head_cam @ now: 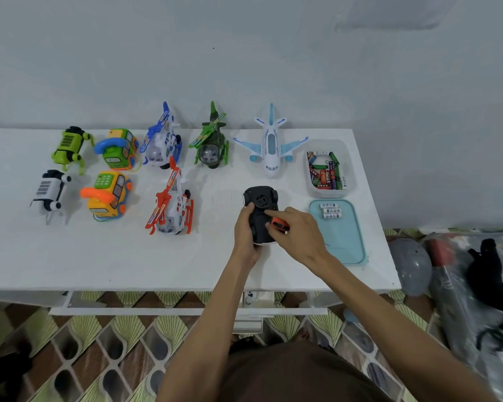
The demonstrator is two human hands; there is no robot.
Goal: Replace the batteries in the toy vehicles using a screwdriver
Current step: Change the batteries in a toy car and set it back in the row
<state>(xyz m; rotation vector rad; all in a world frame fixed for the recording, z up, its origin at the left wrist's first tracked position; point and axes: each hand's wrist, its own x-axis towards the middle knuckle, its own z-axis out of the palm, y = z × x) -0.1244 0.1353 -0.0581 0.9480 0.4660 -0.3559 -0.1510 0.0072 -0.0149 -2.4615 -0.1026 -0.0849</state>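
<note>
We see two bare forearms, uncovered from the left hand (244,230) and the right hand (299,233) at the grip back past the elbows. Well behind the grip, nearest us, a plain dark brown garment (296,375) covers the torso.

On the white table (99,256) a black car (260,203) lies belly up. The left hand (244,227) grips its left side. The right hand (299,233) holds an orange screwdriver (279,226) over the car's underside, forefinger stretched onto it. Just right lies a blue lid (343,245) bearing three batteries (330,210); behind it stands a tub (327,194) of mixed batteries. A plane (271,146) sits behind the car.
</note>
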